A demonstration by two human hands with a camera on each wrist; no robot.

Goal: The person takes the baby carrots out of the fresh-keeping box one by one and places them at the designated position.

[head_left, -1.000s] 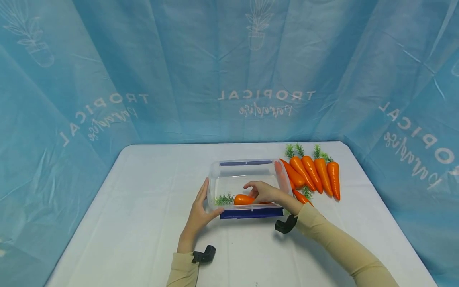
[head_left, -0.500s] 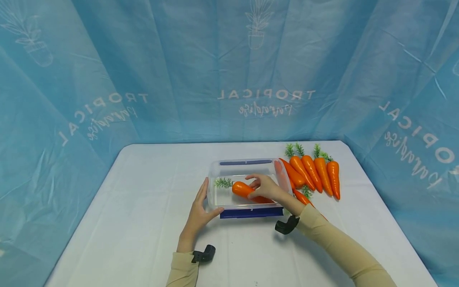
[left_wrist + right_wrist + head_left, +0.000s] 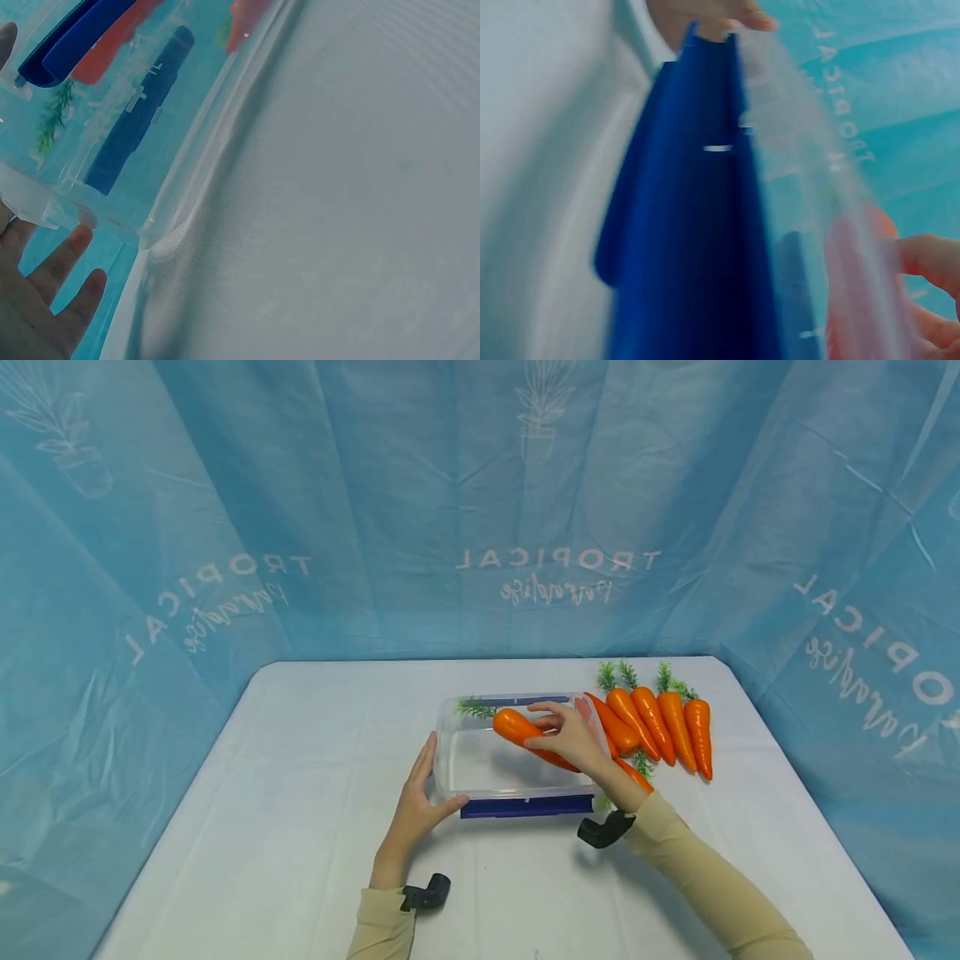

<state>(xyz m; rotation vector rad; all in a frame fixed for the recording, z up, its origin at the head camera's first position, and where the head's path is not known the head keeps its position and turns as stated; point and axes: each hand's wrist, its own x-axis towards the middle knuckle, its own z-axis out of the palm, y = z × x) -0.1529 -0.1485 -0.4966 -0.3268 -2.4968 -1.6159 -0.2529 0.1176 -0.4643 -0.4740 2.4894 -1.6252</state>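
A clear plastic food container (image 3: 468,764) with blue latches sits on the white table. My right hand (image 3: 572,739) pinches an orange carrot (image 3: 516,727) between thumb and fingers, holding it tilted over the container, its green top pointing to the far left. In the right wrist view, the carrot (image 3: 866,292) shows through the clear wall beside my fingers (image 3: 928,259). At the container's left front corner, my left hand (image 3: 414,814) is spread, fingers straight along the left side and thumb at the front rim. The left wrist view shows its fingertips (image 3: 75,238) at the wall.
Several carrots (image 3: 654,724) with green tops lie side by side right of the container. Another carrot (image 3: 634,774) is partly hidden under my right forearm. Blue printed curtains (image 3: 360,543) hang around the table (image 3: 330,735).
My right hand has raised the carrot from the container's front floor, moving it up and toward the back. The left hand and the container have kept their place.
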